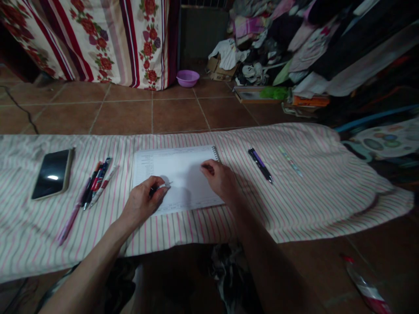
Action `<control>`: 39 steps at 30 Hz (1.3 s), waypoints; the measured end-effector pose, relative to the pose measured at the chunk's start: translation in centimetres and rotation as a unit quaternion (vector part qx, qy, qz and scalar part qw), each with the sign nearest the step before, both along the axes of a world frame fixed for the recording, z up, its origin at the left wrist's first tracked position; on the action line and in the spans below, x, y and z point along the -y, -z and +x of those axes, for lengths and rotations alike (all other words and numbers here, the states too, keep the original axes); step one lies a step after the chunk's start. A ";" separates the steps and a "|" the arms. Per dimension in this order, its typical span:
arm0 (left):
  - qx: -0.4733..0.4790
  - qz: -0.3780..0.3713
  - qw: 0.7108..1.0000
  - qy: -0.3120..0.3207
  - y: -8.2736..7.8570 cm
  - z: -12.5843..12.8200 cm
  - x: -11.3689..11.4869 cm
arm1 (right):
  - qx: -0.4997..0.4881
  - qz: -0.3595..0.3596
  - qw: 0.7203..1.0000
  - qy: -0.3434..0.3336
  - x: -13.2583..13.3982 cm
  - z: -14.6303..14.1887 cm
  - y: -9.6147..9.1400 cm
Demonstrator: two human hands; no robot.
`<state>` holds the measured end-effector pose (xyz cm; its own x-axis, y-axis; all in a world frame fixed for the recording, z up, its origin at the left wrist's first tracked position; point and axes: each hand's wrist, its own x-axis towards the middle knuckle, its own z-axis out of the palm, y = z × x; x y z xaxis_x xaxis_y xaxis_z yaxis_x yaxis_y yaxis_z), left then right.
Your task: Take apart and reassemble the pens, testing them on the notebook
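A spiral notebook [178, 170] lies open on a striped cloth [294, 196] spread over the floor. My left hand [144, 201] rests on the page's lower left part, fingers closed round a dark pen [160, 188] whose tip touches the paper. My right hand [221, 179] lies on the right side of the page near the spiral binding, fingers bent and pressing the sheet down, with nothing in them that I can see.
A phone [52, 173] lies at the cloth's left, beside several pens [94, 181] and a pink pen [70, 220]. A dark purple pen [260, 164] and a pale pen [290, 160] lie right. Beyond: purple bowl [187, 78], flowered bedspread [98, 39], heaped clothes [294, 39].
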<state>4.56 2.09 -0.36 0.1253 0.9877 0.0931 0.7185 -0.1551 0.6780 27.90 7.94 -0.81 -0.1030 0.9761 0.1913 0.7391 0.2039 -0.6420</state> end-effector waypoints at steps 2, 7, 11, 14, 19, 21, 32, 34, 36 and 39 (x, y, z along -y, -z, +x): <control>-0.002 -0.001 1.000 -0.001 0.0 0.0 0.0 | -0.075 -0.026 0.997 -0.013 0.1 -0.6 0.0; -0.006 0.002 1.000 -0.002 0.1 0.0 -0.1 | -0.252 -0.135 0.957 -0.057 0.4 -2.1 0.3; -0.006 0.005 1.000 -0.007 -0.1 0.0 -0.1 | -0.356 -0.205 0.910 -0.053 1.1 -3.3 -0.5; -0.006 0.002 1.000 -0.012 -0.3 0.1 -0.2 | -0.403 -0.235 0.883 -0.043 1.6 -4.1 -1.2; 0.005 0.007 1.000 -0.012 -0.4 0.1 -0.1 | -0.462 -0.273 0.843 -0.033 1.9 -5.0 -0.9; 0.008 0.010 1.000 -0.014 -0.4 0.0 -0.1 | -0.464 -0.285 0.838 -0.036 2.0 -5.2 -0.7; 0.003 0.014 1.000 -0.012 -0.4 0.0 -0.1 | -0.447 -0.270 0.851 -0.060 2.1 -6.0 -0.2; -0.001 0.017 1.000 -0.009 -0.3 0.0 0.0 | -0.433 -0.261 0.860 -0.063 2.1 -6.1 0.1; -0.005 0.020 1.000 -0.005 -0.3 0.0 0.0 | -0.422 -0.251 0.869 -0.067 2.1 -6.2 0.2; -0.008 0.018 1.000 -0.004 -0.4 0.1 0.0 | -0.410 -0.244 0.876 -0.076 2.1 -6.2 0.2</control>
